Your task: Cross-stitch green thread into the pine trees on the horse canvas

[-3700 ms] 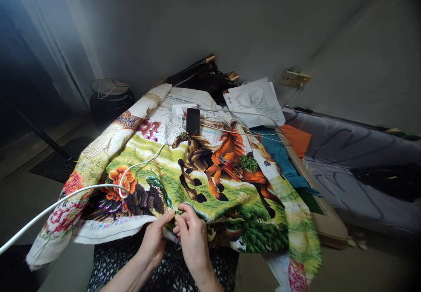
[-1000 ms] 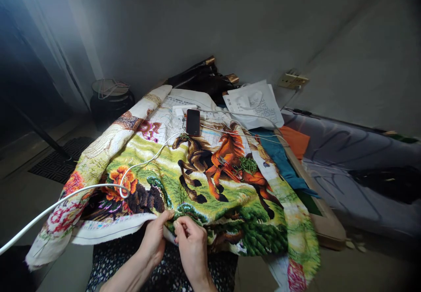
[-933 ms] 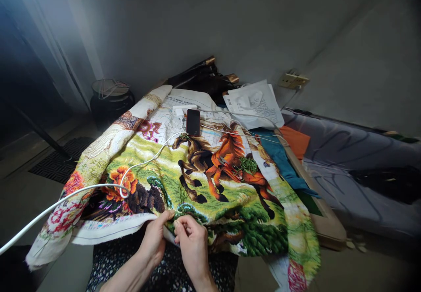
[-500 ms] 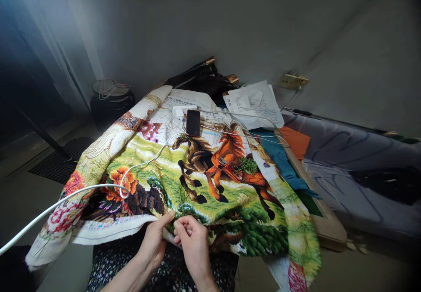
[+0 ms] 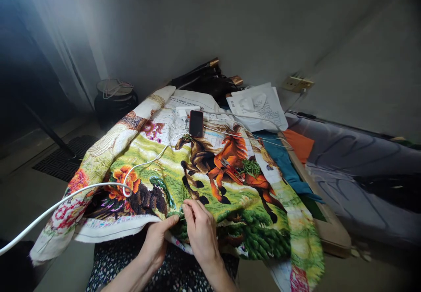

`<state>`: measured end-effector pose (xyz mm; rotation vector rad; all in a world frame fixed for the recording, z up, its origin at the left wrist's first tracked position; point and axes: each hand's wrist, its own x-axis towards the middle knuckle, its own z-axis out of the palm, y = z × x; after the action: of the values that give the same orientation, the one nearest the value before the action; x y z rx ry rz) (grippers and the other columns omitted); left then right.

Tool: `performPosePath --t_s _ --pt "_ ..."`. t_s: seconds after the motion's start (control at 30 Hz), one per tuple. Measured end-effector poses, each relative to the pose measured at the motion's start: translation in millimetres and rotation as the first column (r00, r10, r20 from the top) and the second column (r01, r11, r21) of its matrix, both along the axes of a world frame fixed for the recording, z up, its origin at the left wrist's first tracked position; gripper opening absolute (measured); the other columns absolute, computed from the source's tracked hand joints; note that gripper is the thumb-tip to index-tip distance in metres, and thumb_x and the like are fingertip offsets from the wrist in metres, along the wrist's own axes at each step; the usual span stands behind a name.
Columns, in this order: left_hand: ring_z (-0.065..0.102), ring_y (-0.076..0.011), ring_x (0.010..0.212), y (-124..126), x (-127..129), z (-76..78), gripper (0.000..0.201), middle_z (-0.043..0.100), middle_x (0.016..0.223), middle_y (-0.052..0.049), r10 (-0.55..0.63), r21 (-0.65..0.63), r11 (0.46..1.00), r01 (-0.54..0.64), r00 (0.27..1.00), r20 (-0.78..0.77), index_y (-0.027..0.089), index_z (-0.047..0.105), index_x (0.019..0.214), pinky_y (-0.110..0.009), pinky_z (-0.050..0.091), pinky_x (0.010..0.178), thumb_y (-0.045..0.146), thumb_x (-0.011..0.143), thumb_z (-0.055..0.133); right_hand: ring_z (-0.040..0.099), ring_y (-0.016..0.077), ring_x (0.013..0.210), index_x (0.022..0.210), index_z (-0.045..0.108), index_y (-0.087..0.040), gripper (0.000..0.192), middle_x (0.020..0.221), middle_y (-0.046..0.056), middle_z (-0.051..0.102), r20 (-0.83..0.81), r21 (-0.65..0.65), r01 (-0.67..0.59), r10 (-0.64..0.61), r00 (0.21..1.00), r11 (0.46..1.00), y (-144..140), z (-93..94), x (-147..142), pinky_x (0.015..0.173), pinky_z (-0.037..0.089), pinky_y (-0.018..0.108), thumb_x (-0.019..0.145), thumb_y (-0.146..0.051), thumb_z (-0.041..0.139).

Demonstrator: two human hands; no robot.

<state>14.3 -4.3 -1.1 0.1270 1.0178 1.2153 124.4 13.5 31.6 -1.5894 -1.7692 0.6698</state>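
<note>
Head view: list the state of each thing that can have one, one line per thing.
Embroidered cloth: spread out, near edge folded over the lap.
Left hand: grip pinching the cloth's edge.
Right hand: fingers closed, pressed on the cloth.
Phone: lying flat, screen dark.
White cable: slack, looped across the cloth.
</note>
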Motion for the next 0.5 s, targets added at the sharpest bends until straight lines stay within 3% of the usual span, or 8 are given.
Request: performPosePath --t_s 0.07,0.13,0.2,0.27,0.3,0.4,0.47,0.5 --pt "0.067 -0.0214 0.082 -0.2 -0.3 -0.2 0.029 0.077 0.083 -0.008 0.005 0.003 1.0 -0.005 1.0 0.007 0.01 0.076 0.078 -0.031 0.049 0.085 0.023 0.053 0.083 0.062 0.02 0.073 0.081 0.066 -0.02 0.02 0.083 0.006 0.067 0.111 -0.012 -0.053 0.054 0.992 0.999 5.9 5.1 -1.0 0.066 0.044 0.028 0.088 -0.026 0.049" --pt "0.067 -0.0222 0.081 -0.8 -0.6 -1.4 0.028 0.077 0.082 -0.008 0.01 -0.001 1.0 -0.01 1.0 0.013 0.01 0.076 0.076 -0.033 0.049 0.087 0.022 0.052 0.084 0.06 0.018 0.069 0.071 0.064 -0.02 0.017 0.074 0.003 0.065 0.093 -0.067 -0.101 0.107 0.99 0.993 9.9 5.4 -3.3 0.063 0.042 0.026 0.084 -0.02 0.053" --pt "0.068 -0.0237 0.08 -1.5 -1.0 -3.3 0.027 0.077 0.08 -0.009 0.009 -0.017 1.0 -0.009 1.0 0.029 0.01 0.076 0.075 -0.036 0.049 0.088 0.022 0.052 0.084 0.057 0.0153 0.063 0.065 0.06 -0.02 0.018 0.066 0.0 0.061 -0.064 -0.095 -0.121 0.115 0.991 0.988 13.8 3.9 -2.6 0.057 0.041 0.023 0.082 -0.019 0.054" --pt "0.069 -0.0263 0.083 -1.9 -1.4 -5.3 0.027 0.077 0.08 -0.01 0.002 -0.034 0.999 0.0 0.998 0.056 0.01 0.076 0.076 -0.039 0.05 0.088 0.024 0.054 0.083 0.051 0.0122 0.05 0.07 0.058 -0.02 0.017 0.057 -0.004 0.055 -0.358 -0.136 -0.092 0.038 0.933 0.986 19.9 5.8 6.4 0.047 0.038 0.021 0.085 -0.029 0.055" --pt "0.069 -0.0276 0.086 -1.9 -1.6 -6.3 0.028 0.077 0.081 -0.01 0.002 -0.044 0.999 0.001 0.998 0.069 0.01 0.076 0.077 -0.04 0.05 0.089 0.025 0.055 0.083 0.047 0.0108 0.044 0.075 0.057 -0.02 0.019 0.055 -0.005 0.053 -0.522 -0.158 -0.063 -0.029 0.853 0.985 24.2 9.5 15.2 0.041 0.036 0.019 0.086 -0.035 0.056" --pt "0.069 -0.0292 0.094 -1.5 -1.8 -9.2 0.028 0.077 0.083 -0.011 0.025 -0.078 0.997 -0.019 0.996 0.081 0.011 0.075 0.079 -0.041 0.049 0.093 0.025 0.056 0.083 0.037 0.006 0.034 0.078 0.05 -0.022 0.028 0.057 -0.009 0.055 -0.869 -0.145 0.053 -0.153 0.471 0.988 40.1 31.2 56.1 0.035 0.036 0.017 0.081 -0.045 0.065" --pt "0.068 -0.0297 0.096 -1.3 -1.5 -10.8 0.027 0.077 0.082 -0.01 0.028 -0.089 0.996 -0.02 0.996 0.087 0.011 0.075 0.077 -0.041 0.048 0.094 0.024 0.055 0.084 0.029 0.0023 0.034 0.069 0.048 -0.02 0.033 0.05 -0.014 0.045 -0.954 -0.014 0.174 -0.065 0.293 0.985 48.8 47.9 84.4 0.053 0.051 0.02 0.076 -0.04 0.074" --pt "0.068 -0.0299 0.097 -1.3 -1.3 -11.4 0.027 0.077 0.082 -0.01 0.024 -0.088 0.996 -0.016 0.996 0.091 0.011 0.075 0.077 -0.041 0.048 0.094 0.025 0.055 0.084 0.029 0.0021 0.035 0.064 0.044 -0.02 0.038 0.048 -0.015 0.043 -0.966 0.064 0.245 -0.001 0.257 0.967 51.0 53.9 94.6 0.065 0.055 0.025 0.075 -0.039 0.075"
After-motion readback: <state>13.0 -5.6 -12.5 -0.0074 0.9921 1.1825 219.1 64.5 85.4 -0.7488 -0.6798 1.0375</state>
